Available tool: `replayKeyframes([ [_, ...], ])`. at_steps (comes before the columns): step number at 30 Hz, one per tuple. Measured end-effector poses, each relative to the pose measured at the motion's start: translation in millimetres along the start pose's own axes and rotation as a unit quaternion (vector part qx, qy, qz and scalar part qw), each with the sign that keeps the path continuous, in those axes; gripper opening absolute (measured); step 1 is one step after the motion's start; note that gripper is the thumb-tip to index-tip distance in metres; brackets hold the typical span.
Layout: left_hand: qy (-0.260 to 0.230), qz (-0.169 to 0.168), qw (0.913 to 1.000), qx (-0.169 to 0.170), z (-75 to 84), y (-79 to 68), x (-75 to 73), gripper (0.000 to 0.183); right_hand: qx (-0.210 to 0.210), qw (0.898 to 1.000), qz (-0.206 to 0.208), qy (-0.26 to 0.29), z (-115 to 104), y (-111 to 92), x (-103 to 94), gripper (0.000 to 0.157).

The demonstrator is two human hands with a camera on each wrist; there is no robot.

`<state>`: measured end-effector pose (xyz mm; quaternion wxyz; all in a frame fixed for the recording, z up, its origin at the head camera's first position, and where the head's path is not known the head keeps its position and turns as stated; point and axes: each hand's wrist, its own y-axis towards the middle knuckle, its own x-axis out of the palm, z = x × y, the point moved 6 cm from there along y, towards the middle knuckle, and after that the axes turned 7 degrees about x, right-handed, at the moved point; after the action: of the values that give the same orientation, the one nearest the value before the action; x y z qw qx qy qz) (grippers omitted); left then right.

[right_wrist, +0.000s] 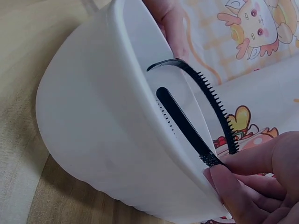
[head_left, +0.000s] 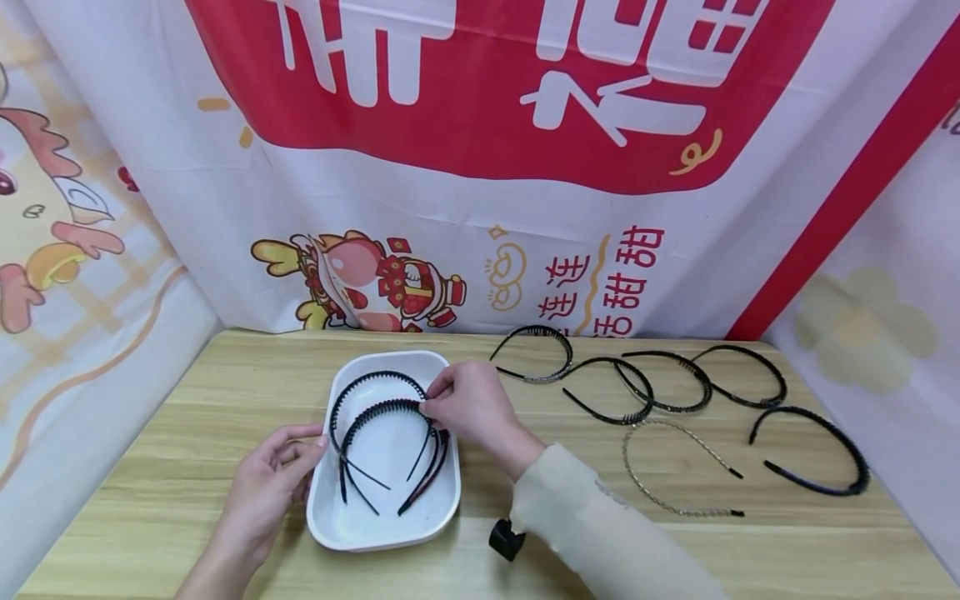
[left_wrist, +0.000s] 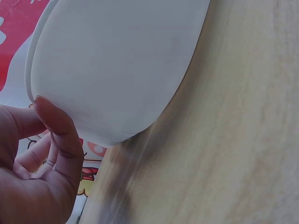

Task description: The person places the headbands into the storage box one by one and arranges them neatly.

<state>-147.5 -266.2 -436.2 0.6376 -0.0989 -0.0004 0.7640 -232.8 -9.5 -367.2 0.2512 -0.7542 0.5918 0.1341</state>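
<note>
A white plastic basin (head_left: 375, 546) stands on the table with several black headbands in it. My left hand (head_left: 273, 475) is at its left side, thumb and finger pinching the rim. In the left wrist view the basin's outer wall (left_wrist: 117, 70) fills much of the picture. My right hand (head_left: 472, 408) reaches over the basin's right rim and pinches a black toothed headband (right_wrist: 212, 98) between thumb and forefinger. Small sparkling stones show on this headband beside the fingertips. Another thin black headband (head_left: 378, 374) lies farther back in the basin.
To the right lie several loose black headbands, one at the back (head_left: 566, 346) and a padded-looking one (head_left: 855, 446) far right. A thin golden chain-like headband (head_left: 637, 483) lies nearer. A printed cloth (head_left: 487, 208) hangs behind the table (head_left: 187, 417).
</note>
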Motion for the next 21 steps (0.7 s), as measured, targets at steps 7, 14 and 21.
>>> replayKeyframes([
  [7,0.008,-0.002,1.0000,-0.003,-0.9,0.0,0.2,0.039,-0.008,0.999,0.008,-0.036,-2.5,1.5,1.5,0.006],
  [14,0.006,-0.002,1.0000,-0.007,-1.1,0.4,0.4,0.039,-0.004,0.998,0.011,-0.070,-5.0,2.0,1.4,0.007],
  [21,0.009,-0.003,0.9999,-0.008,-0.4,0.9,0.3,0.042,-0.004,0.990,0.023,-0.136,-8.3,2.2,3.0,0.008],
])
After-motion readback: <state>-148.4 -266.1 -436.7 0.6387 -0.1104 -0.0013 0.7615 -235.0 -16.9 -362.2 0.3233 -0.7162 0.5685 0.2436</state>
